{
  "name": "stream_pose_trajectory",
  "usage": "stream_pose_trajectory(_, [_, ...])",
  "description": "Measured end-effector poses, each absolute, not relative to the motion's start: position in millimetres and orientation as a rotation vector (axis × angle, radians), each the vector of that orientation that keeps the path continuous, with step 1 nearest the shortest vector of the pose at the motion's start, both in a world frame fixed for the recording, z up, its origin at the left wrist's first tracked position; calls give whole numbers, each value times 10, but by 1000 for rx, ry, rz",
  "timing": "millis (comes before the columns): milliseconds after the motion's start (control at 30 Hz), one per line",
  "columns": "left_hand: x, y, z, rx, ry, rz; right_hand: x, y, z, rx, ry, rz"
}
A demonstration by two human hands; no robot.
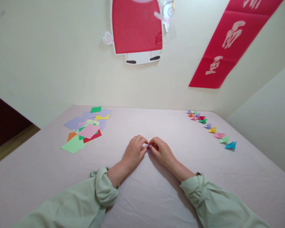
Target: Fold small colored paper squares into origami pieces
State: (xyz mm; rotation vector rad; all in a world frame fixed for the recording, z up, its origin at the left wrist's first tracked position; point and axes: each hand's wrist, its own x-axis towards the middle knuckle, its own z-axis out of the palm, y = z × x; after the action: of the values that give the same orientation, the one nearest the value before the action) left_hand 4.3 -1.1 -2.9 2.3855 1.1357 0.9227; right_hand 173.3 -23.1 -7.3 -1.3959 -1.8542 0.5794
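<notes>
Between my two hands, at the middle of the table, is a small folded piece of purple paper. My left hand pinches it from the left with thumb and forefinger. From the right, my right hand pinches the same paper, its fingers curled close together. The fingertips cover most of the paper, so its full folded shape is hidden. Both hands sit low, just over the pale tablecloth.
A loose pile of coloured paper sheets lies at the left. Along the right edge runs a row of several small folded paper figures in mixed colours. Behind the table rises a wall with a red cartoon cut-out and a red banner.
</notes>
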Motion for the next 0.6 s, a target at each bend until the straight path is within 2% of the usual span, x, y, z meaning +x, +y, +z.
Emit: stream_pose_trajectory(600, [60, -33, 23, 2281, 1190, 945, 1705, -256, 15, -1395, -1886, 572])
